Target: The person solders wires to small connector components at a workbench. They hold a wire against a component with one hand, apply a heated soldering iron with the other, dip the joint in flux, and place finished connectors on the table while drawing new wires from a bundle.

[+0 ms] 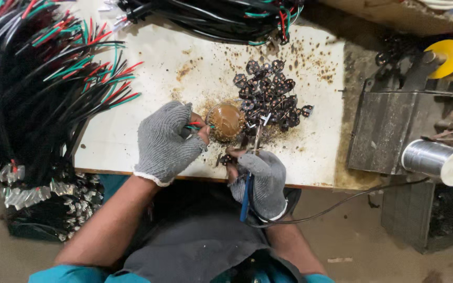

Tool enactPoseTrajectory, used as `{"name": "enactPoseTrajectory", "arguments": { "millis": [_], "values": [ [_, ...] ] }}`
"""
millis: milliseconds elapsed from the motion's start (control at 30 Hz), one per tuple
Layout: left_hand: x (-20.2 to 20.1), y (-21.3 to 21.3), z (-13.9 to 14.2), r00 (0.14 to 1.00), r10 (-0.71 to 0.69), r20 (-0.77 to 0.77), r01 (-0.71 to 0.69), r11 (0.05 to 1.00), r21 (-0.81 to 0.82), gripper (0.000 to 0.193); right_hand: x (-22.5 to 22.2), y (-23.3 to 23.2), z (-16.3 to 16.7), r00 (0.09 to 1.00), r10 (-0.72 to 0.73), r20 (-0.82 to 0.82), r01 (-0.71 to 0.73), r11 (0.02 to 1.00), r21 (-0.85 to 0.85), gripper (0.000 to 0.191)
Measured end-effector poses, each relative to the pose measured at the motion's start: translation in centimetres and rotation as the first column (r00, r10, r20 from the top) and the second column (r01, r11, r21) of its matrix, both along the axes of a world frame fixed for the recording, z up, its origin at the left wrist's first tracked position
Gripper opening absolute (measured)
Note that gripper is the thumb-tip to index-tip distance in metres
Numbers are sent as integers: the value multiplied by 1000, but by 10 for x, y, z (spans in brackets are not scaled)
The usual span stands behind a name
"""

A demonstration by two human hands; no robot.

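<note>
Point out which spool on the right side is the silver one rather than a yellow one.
The silver spool lies on its side at the right edge, nearest the person, wound with shiny wire. The two yellow spools sit farther back, near the top right corner.

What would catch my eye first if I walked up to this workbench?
Probably the two grey-gloved hands at the centre: the left hand pinches red and green wire ends beside a small round brown tin. Thick bundles of black cable crowd the left, and a shiny silver wire spool sits right.
</note>
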State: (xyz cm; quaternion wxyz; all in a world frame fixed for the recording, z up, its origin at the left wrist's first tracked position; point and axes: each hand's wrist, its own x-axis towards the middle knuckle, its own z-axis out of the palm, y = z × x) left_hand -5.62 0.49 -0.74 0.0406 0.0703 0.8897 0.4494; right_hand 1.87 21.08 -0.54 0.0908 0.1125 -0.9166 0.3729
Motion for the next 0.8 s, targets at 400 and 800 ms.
{"name": "enactPoseTrajectory", "arguments": {
  "millis": [400, 800],
  "values": [
    [36, -9, 13, 986, -163, 28, 164, 985, -57, 12, 7, -3, -3, 980, 64, -187, -57, 998, 40, 36],
    [37, 2, 11, 947, -320, -29, 313, 939, -142, 16, 40, 29, -15, 995, 74, -69, -82, 988, -129, 57]
  ]
}}
